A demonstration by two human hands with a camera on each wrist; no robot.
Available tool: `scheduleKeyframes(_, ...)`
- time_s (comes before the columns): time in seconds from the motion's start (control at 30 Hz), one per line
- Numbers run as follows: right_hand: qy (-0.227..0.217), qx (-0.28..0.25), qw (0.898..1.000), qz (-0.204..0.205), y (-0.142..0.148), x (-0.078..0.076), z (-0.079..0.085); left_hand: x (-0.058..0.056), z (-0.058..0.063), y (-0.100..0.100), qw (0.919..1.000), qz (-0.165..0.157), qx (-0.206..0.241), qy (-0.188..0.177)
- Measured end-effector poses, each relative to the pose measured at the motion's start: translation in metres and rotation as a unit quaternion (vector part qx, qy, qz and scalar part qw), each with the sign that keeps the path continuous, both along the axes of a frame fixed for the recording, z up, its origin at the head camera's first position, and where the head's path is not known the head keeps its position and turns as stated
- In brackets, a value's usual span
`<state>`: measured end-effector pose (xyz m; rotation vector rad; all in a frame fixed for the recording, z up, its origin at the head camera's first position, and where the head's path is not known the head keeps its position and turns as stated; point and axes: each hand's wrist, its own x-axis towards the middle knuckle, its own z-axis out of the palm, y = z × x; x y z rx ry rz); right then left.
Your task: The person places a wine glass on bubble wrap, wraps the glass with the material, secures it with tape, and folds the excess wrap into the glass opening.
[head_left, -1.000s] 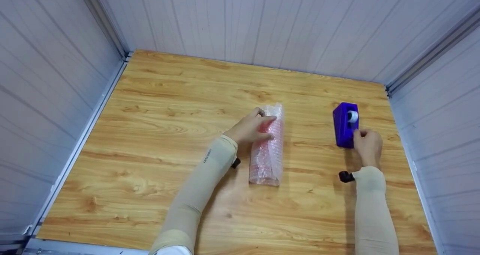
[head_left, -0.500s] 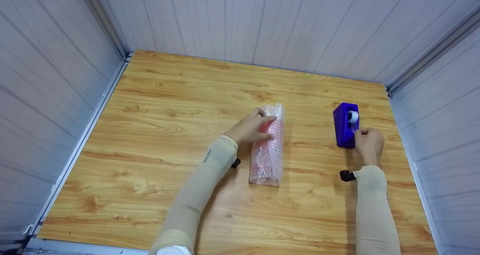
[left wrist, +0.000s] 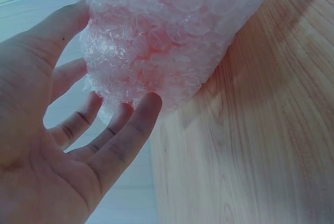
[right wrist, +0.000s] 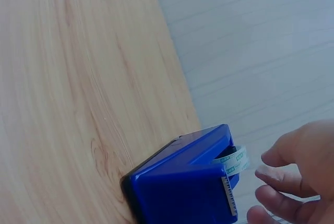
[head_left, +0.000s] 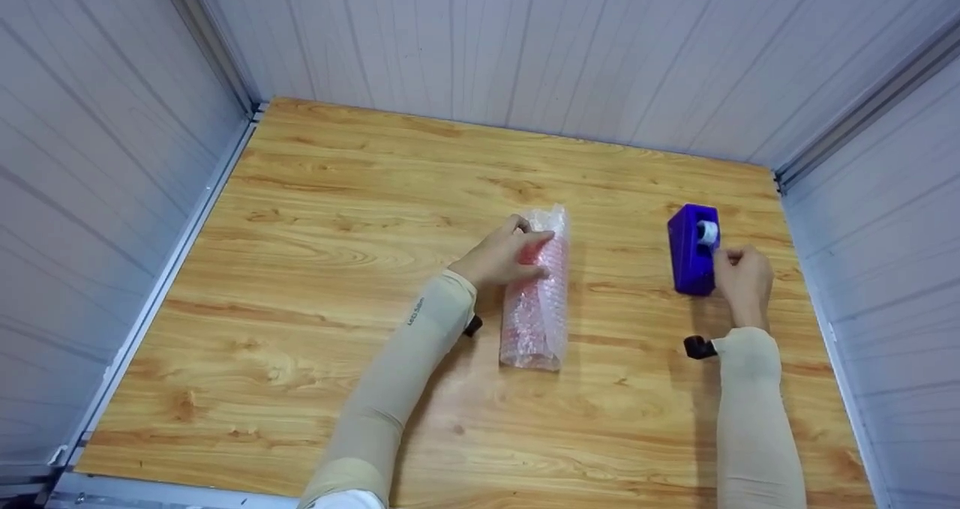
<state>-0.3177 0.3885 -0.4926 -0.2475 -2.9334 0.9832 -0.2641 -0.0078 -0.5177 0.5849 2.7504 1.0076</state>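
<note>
A roll of bubble wrap (head_left: 532,321) with something pink-red inside lies lengthwise on the table. My left hand (head_left: 499,254) presses on its upper half, thumb and index finger apart. In the left wrist view, loosely bent fingers (left wrist: 125,140) rest against or beside the bubble wrap (left wrist: 172,36). To the right stands a blue tape dispenser (head_left: 691,250) with a small white-cored tape roll (head_left: 706,232). Close by its cutter end, my right hand (head_left: 744,280) has thumb and index finger drawn together at the tape; the clear strip itself is barely visible. The right wrist view shows the serrated cutter (right wrist: 229,196).
A wood-grain table (head_left: 322,217) fills the lower view. Pale panel walls stand at the back (head_left: 480,44), left (head_left: 90,194) and right (head_left: 892,254). A small black wrist camera (head_left: 699,347) sticks out from the right sleeve.
My right hand has moved slightly up and to the right beside the dispenser, which has shifted a little rightward. The left hand and bubble wrap stay nearly still.
</note>
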Motion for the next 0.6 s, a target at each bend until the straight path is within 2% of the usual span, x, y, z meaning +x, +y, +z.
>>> scheduleKeyframes(0.2,0.016,-0.041,0.999,-0.022,-0.002,0.007,-0.004,0.001,-0.001,0.002,0.9999,-0.003,0.005,0.015)
scheduleKeyframes(0.37,0.001,-0.098,0.994,-0.047,-0.004,0.012,-0.006,0.001,-0.001,0.003,0.9997,-0.008,0.009,0.020)
scheduleKeyframes(0.6,-0.014,-0.242,0.967,-0.082,-0.008,0.017,-0.013,0.001,-0.003,0.004,0.9997,-0.004,0.013,0.020)
